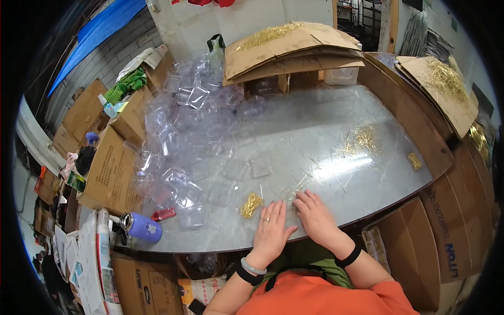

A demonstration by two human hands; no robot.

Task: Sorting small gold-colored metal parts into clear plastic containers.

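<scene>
My left hand (270, 227) lies nearly flat on the grey tabletop (220, 236), fingers stretched out and the thumb pointing right. To its right, my right hand (316, 219) rests palm down with its fingers extended and slightly bent. Thin gold-coloured sticks (292, 197) lie loose on the table between the fingertips of both hands. A small gold bundle (251, 205) of the same pieces sits just left of my left fingers. Whatever is under the right palm is hidden.
Clear plastic boxes (194, 126) pile up on the left. A gold heap (363, 140) and a small bundle (414, 161) lie right. A purple bottle (143, 227) and red object (164, 214) stand near the left edge. Cardboard (294, 50) covers the back; a carton (409, 252) is below right.
</scene>
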